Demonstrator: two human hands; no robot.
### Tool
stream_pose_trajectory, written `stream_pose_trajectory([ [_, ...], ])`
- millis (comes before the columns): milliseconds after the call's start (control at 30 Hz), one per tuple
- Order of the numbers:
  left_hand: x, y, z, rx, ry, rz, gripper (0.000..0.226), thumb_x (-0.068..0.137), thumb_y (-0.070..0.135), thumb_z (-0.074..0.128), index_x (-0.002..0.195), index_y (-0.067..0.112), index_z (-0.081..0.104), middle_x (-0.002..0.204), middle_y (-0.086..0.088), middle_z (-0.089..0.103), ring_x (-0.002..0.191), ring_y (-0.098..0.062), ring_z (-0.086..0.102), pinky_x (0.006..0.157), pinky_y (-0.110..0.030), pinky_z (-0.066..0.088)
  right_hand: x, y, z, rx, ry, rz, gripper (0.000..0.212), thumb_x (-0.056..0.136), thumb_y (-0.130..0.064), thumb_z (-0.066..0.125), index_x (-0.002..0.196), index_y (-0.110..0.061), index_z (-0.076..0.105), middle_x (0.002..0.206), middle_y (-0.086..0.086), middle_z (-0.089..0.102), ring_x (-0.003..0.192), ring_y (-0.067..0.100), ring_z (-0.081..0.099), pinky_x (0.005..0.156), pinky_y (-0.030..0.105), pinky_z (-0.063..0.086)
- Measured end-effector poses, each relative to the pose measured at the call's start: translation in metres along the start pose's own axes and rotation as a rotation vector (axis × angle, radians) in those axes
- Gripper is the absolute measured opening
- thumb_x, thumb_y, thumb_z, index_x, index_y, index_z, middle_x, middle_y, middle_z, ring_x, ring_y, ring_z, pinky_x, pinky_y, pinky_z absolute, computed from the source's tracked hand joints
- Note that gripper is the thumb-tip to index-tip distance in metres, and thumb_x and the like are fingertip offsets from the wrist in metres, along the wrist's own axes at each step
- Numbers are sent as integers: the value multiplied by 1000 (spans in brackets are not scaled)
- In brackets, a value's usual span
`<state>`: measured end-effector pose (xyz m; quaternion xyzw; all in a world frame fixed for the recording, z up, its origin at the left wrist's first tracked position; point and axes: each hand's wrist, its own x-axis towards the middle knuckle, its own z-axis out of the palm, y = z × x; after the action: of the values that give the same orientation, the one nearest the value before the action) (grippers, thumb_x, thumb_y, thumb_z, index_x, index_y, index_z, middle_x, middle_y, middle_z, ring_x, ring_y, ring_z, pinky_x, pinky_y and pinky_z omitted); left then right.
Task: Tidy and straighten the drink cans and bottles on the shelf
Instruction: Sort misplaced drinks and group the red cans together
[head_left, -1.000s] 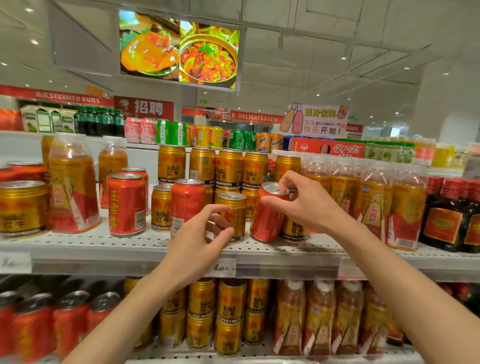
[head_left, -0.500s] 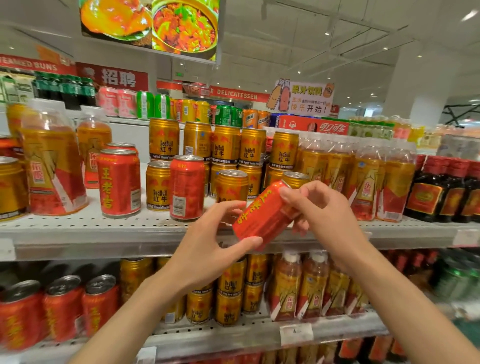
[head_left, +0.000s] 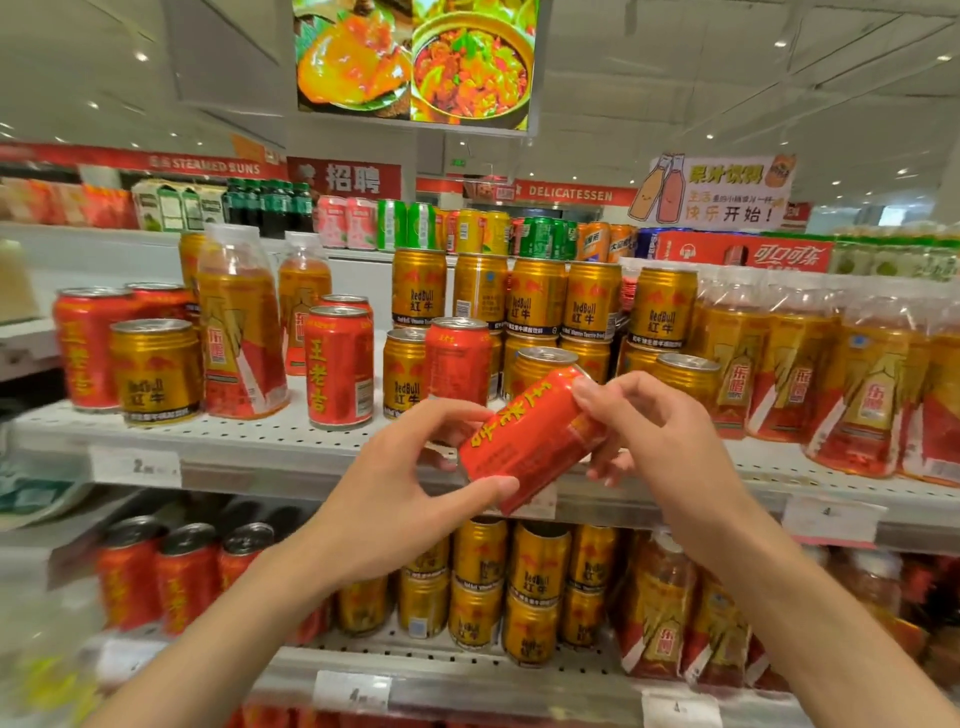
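Now I look at the upper shelf (head_left: 270, 441), which is the biggest thing before me: gold cans (head_left: 156, 371), tall orange bottles (head_left: 241, 338) and red cans (head_left: 338, 366) stand mixed on it, and a lower shelf (head_left: 467, 680) below carries more of the same. My two hands are in front of the shelf edge. The left hand (head_left: 400, 499) is curled, thumb under and fingers over the lower end of the red can (head_left: 530, 441). The right hand (head_left: 670, 441) pinches the upper end with its fingertips, the other fingers half open. So the can is in the air between both hands, not touching the shelf, just before the gold cans.

The risk I see is this: the right hand holds only with fingertips on a smooth wall, so if I let go with one hand too early the can may slip and fall on the cans below. Also, when I push it back among the standing ones, it may knock a neighbour over.

The long axis of the can is tilted, from lower left to upper right, with the top end toward the shelf and to the right. The yellow characters face me.
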<state>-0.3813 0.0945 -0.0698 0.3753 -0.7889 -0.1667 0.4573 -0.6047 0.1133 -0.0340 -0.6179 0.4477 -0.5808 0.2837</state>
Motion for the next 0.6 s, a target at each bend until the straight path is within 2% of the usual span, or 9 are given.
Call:
stream_pose_trajectory([
  [167, -9, -16, -35, 18, 31, -27, 49, 80, 45, 78, 124, 42, 57, 118, 22, 62, 116, 2, 55, 88, -8, 44, 10, -10, 38, 9, -37, -21, 46, 88, -42, 69, 94, 3, 60, 83, 12, 69, 53, 20, 64, 47, 23, 52],
  [300, -19, -36, -73, 34, 28, -21, 49, 81, 46, 77, 124, 41, 54, 118, 24, 60, 115, 6, 53, 87, -2, 39, 13, -22, 81, 10, -58, -41, 45, 88, -41, 70, 95, 3, 62, 76, 8, 68, 53, 21, 64, 47, 24, 53],
  [400, -27, -58, -109, 47, 20, -13, 49, 82, 47, 76, 124, 42, 52, 118, 23, 60, 115, 4, 54, 93, -12, 43, 17, -33, 123, 17, -73, -46, 48, 87, -40, 72, 95, 5, 60, 68, 6, 68, 50, 22, 62, 46, 25, 53],
  [467, -32, -73, -134, 39, 16, -10, 51, 82, 47, 76, 126, 43, 50, 120, 23, 59, 115, 3, 55, 95, -16, 45, 21, -40, 154, 20, -81, -51, 47, 87, -37, 73, 94, 7, 58, 67, 13, 67, 48, 23, 60, 45, 26, 52],
  [533, -37, -85, -157, 43, 13, -10, 54, 82, 49, 75, 129, 43, 49, 121, 23, 59, 114, 5, 55, 92, -8, 43, 24, -47, 185, 4, -98, -60, 47, 87, -36, 74, 93, 8, 57, 70, 17, 69, 48, 24, 60, 45, 26, 52],
  [600, -40, -97, -176, 32, 35, -19, 55, 81, 52, 74, 130, 42, 50, 119, 23, 60, 111, 7, 55, 87, -2, 41, 29, -51, 213, -16, -114, -64, 46, 88, -36, 74, 92, 7, 57, 66, 7, 69, 48, 21, 59, 45, 25, 52],
])
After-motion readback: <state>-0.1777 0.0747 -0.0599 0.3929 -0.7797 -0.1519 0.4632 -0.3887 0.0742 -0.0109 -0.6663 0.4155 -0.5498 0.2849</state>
